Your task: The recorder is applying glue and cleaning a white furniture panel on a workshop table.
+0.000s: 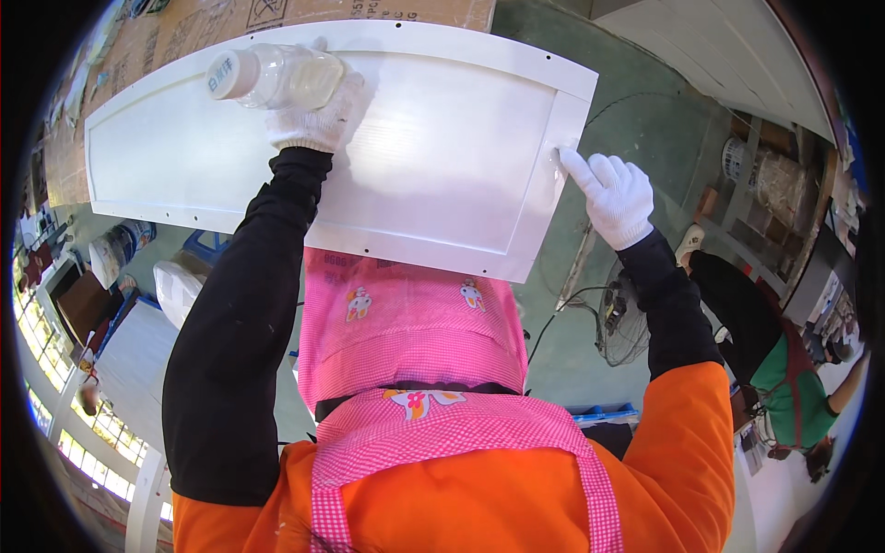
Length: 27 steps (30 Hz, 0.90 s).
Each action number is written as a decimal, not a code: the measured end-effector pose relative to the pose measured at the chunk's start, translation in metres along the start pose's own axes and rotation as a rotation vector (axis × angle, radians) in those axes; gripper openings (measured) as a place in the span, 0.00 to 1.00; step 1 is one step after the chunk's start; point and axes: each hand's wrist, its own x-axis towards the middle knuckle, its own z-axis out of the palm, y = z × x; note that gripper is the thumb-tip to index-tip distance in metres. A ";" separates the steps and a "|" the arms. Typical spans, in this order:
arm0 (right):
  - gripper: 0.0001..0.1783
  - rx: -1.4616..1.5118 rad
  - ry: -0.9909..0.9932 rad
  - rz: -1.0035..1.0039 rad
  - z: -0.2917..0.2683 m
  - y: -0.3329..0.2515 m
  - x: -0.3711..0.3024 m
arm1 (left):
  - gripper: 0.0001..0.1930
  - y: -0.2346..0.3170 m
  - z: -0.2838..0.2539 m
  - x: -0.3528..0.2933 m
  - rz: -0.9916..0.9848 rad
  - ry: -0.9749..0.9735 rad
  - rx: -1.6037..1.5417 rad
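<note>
A long white panel (433, 157) with a raised frame and small holes along its edge lies in front of me. Above its left half, my left hand (318, 120), in a white knit glove, is closed round a clear plastic bottle (300, 76) with a white cap. The bottle is tilted, its cap to the left, with pale liquid inside. My right hand (616, 195), gloved too, is at the panel's right end. Its index finger reaches to the frame and the other fingers are curled in. Anything small under that fingertip is hidden.
Brown cardboard (166, 41) lies under and beyond the panel's left part. A wire-cage fan (622, 318) with a cable stands on the green floor (645, 129) to the right. Another person in a green top (795, 392) is at the far right.
</note>
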 end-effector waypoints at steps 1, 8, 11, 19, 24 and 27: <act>0.33 -0.005 0.002 0.010 0.001 -0.001 -0.001 | 0.35 0.000 0.000 0.000 0.000 0.000 -0.003; 0.34 -0.042 0.062 0.054 0.007 0.006 0.003 | 0.34 -0.003 0.002 0.000 0.017 -0.012 -0.021; 0.35 -0.048 0.074 0.021 0.010 0.012 0.006 | 0.32 -0.007 0.002 0.000 -0.023 0.014 -0.222; 0.36 -0.010 -0.057 -0.033 -0.002 0.006 -0.021 | 0.13 0.028 -0.102 -0.132 -0.332 0.017 -0.644; 0.37 -0.018 -0.024 -0.018 -0.003 0.002 -0.014 | 0.22 0.023 -0.123 -0.244 -0.564 -0.058 -0.810; 0.38 -0.013 -0.013 0.004 -0.003 -0.001 -0.013 | 0.26 0.013 -0.113 -0.256 -0.520 -0.373 -0.760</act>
